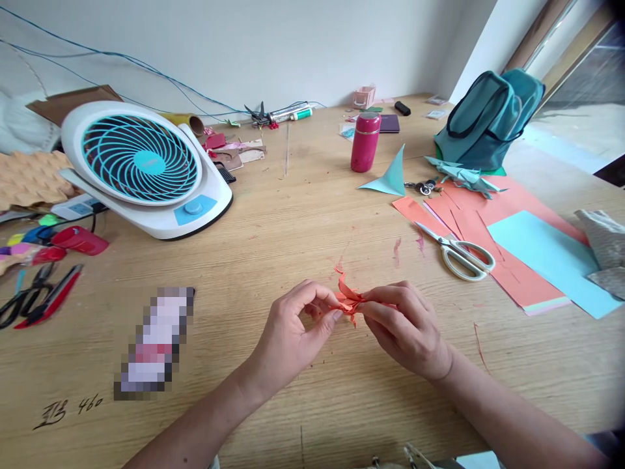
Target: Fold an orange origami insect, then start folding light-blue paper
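Observation:
A small folded orange paper figure is held between both hands above the middle of the wooden table; thin curled points stick up and down from it. Thumb and forefinger of my left hand pinch its left side. My right hand grips the other side with closed fingers, hiding part of the paper. To the right of my hands lie white-handled scissors, partly on orange paper sheets. Beyond them rests a folded light-blue paper figure.
A white fan stands at the back left, above black-handled scissors. A blurred-out flat object lies left of my hands. Farther back are a pink bottle, keys, a curved blue paper piece and a teal bag.

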`<state>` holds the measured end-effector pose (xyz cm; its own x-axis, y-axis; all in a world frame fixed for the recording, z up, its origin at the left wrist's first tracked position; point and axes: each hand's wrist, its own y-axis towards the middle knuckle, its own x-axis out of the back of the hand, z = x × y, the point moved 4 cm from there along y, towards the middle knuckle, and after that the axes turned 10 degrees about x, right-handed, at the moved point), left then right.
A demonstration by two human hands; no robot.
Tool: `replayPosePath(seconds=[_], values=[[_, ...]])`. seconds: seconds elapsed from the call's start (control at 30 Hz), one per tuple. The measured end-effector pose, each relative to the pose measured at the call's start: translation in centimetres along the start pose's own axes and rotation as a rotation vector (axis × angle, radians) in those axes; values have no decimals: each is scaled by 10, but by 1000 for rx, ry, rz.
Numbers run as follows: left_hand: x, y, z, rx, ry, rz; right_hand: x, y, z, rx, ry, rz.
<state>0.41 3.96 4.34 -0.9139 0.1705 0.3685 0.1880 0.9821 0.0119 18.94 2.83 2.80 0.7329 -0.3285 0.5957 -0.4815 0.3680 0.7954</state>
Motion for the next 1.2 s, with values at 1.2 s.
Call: replayPosePath(seconds=[1.2], values=[[3, 8, -15, -698, 894, -42, -17, 5, -5, -114, 227, 146]])
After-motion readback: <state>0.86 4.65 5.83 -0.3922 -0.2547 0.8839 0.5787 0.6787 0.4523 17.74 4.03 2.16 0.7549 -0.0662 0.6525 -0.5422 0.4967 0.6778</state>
